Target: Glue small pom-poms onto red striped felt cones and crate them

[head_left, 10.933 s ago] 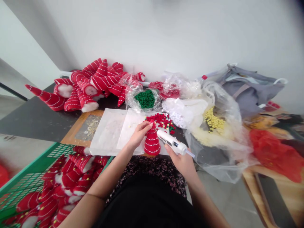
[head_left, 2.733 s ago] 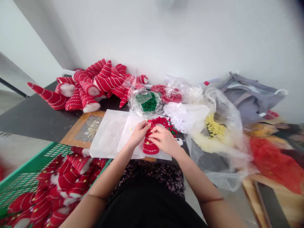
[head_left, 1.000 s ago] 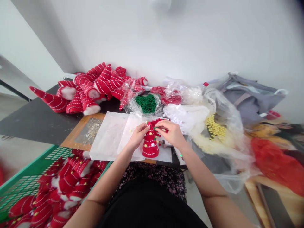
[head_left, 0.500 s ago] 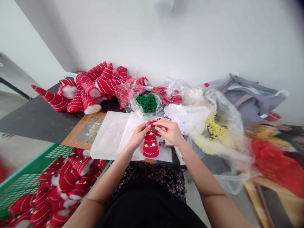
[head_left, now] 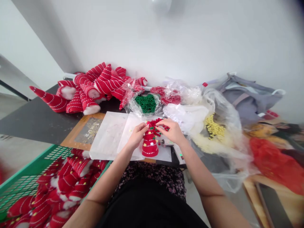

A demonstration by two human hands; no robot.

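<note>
Left hand pinches the narrow end of the red cone, nearer to it than the right. Cone lies just right of that hand, on white paper; long axis near-to-far, tip pointing away, broad base nearest. Right hand beside its upper right, fingers bent; cannot tell if holding anything.
</note>
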